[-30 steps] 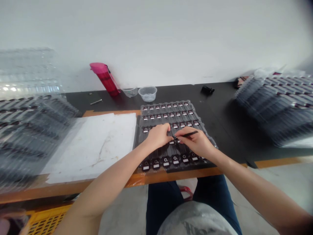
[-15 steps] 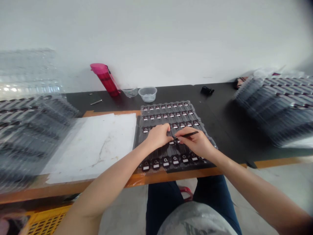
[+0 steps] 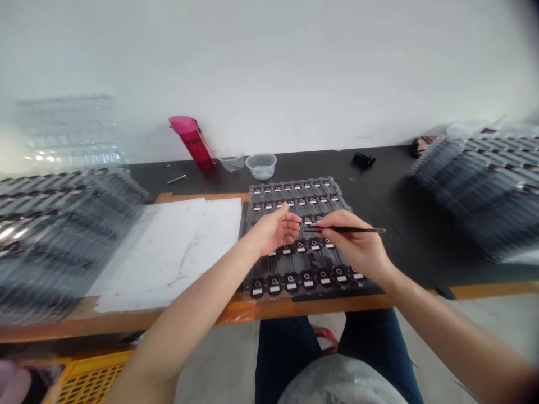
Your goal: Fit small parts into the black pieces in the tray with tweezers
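My right hand (image 3: 357, 247) grips slim black tweezers (image 3: 351, 229), whose tips point left toward my left hand (image 3: 275, 230). That left hand is half open above the tray, palm turned to the right, thumb up and fingers loosely curled. Whether anything tiny lies in its palm, I cannot make out. Beneath both hands lies a clear plastic tray (image 3: 311, 261) with rows of small black parts (image 3: 291, 281), each bearing a ring mark and a white rectangle. My hands cover some parts of the middle rows.
White sheets (image 3: 181, 247) lie left of the tray. Stacked clear trays (image 3: 63, 224) stand far left, more stacked trays (image 3: 475, 191) at right. Along the wall are a pink bottle (image 3: 191, 143), a clear bowl (image 3: 261, 166), a second clear dish (image 3: 231, 163) and a black clip-like object (image 3: 363, 160).
My hands have drawn apart slightly and up from the tray. The left palm has turned and its fingers loosened; the tweezers now lie more level. The view has shifted a little.
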`<act>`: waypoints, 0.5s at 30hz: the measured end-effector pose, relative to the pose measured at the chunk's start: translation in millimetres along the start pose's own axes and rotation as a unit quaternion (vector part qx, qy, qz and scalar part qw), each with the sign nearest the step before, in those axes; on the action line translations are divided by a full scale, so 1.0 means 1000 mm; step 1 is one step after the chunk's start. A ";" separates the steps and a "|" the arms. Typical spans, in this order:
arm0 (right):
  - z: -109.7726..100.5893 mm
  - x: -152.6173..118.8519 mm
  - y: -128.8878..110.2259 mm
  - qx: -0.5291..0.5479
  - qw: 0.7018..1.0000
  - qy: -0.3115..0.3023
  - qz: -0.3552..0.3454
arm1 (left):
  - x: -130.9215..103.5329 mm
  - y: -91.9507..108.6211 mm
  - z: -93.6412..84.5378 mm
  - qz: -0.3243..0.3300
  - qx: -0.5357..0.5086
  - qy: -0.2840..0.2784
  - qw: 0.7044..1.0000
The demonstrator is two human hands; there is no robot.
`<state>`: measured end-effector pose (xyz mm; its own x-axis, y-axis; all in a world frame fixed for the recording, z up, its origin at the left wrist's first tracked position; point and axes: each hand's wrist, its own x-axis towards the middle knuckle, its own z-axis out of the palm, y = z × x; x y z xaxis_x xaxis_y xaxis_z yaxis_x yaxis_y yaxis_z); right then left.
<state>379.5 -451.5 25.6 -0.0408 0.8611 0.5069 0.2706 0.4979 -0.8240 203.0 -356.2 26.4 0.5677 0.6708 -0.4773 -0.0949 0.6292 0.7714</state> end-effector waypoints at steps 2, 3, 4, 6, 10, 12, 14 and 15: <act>0.002 0.002 -0.001 -0.019 1.000 -0.009 -0.012 | -0.002 -0.002 0.001 -0.004 -0.013 -0.004 1.000; 0.003 0.002 -0.001 -0.031 0.999 -0.013 -0.018 | -0.002 -0.004 0.002 -0.004 -0.016 -0.006 1.000; 0.004 0.003 -0.002 -0.041 0.999 -0.019 -0.023 | -0.003 -0.005 0.002 -0.002 -0.017 -0.009 1.000; 0.007 0.004 -0.003 -0.049 0.998 -0.028 -0.028 | -0.003 -0.008 0.002 0.003 -0.015 -0.017 1.000; 0.012 0.005 -0.005 -0.038 0.998 -0.040 -0.038 | -0.004 -0.011 0.004 0.003 -0.006 -0.022 1.000; 0.014 0.006 -0.006 -0.040 0.997 -0.049 -0.044 | -0.005 -0.011 0.006 0.000 -0.002 -0.020 1.000; 0.015 0.007 -0.006 -0.046 0.996 -0.060 -0.046 | -0.006 -0.010 0.008 0.000 0.002 -0.020 1.000; 0.016 0.007 -0.005 -0.048 0.996 -0.064 -0.045 | -0.007 -0.010 0.009 0.000 0.004 -0.020 1.000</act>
<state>362.5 -446.3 29.6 -0.1903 0.8226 0.5358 0.3515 0.5667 -0.7452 207.7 -370.6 26.3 0.5993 0.6547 -0.4607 -0.0876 0.6257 0.7752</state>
